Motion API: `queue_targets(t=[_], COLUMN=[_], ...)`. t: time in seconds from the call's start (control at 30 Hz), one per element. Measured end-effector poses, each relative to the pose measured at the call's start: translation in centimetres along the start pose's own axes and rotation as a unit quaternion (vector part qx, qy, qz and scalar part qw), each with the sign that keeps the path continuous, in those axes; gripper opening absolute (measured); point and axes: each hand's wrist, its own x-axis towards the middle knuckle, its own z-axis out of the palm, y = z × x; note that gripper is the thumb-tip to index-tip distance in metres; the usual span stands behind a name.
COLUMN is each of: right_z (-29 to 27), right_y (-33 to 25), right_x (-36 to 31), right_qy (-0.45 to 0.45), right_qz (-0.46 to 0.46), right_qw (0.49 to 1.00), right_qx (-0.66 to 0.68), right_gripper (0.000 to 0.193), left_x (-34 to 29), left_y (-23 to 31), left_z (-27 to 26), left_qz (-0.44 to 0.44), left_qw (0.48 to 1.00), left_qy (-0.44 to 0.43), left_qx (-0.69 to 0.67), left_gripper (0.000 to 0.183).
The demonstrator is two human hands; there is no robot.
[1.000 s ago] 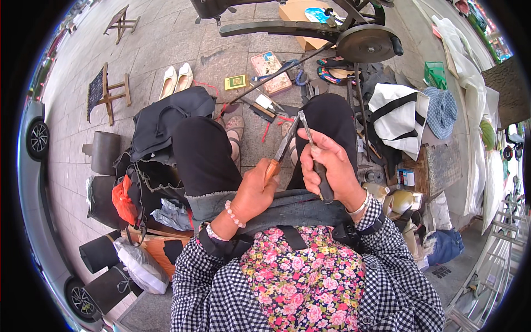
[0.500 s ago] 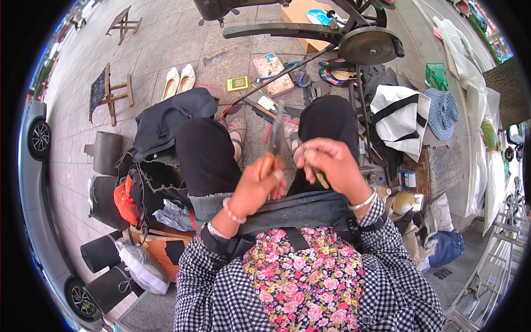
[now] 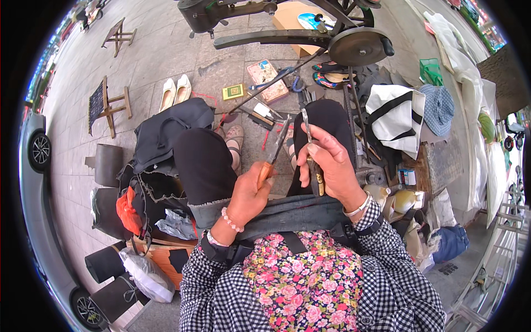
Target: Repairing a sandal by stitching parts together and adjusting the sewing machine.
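My left hand [image 3: 250, 188] is closed around the orange wooden handle [image 3: 265, 172] of a hand tool. Its narrow, dark metal blade [image 3: 282, 138] points up and away from me. To its right, my right hand [image 3: 331, 169] grips a slim tool with a dark handle [image 3: 316, 176] marked in yellow. A bright metal shaft [image 3: 306, 124] rises from that handle, its tip pointing upward. Both tools are held apart, above my lap between my knees. A grey cloth [image 3: 287, 214] lies across my lap. The exact kind of either tool cannot be made out.
A black hand-cranked machine [image 3: 359, 47] stands ahead. On the paving lie white shoes [image 3: 176, 91], a yellow box [image 3: 233, 92], a patterned box [image 3: 268, 77] and patterned shoes [image 3: 332, 77]. A black bag [image 3: 171, 127] is at my left, a white tote [image 3: 394, 113] at my right.
My right hand has turned and raised its tool, so the metal shaft now stands upright. The left hand has moved slightly left and down, with its blade tilted further right.
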Motion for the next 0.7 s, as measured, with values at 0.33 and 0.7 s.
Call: queue_targets(t=[0.33, 0.7], right_z=[0.0, 0.6], right_y=[0.8, 0.9], right_x=[0.0, -0.1], right_qy=[0.073, 0.111], right_qz=[-0.062, -0.130], right_qw=[0.976, 0.942], right_qx=[-0.195, -0.289], right_gripper=[0.049, 0.048], left_x=[0.0, 0.1], left_y=[-0.4, 0.0], left_z=[0.5, 0.6], left_qz=[0.078, 0.079], left_qw=[0.993, 0.993], left_qy=[0.031, 0.033], left_qx=[0.081, 0.076], left_gripper=[0.032, 0.025])
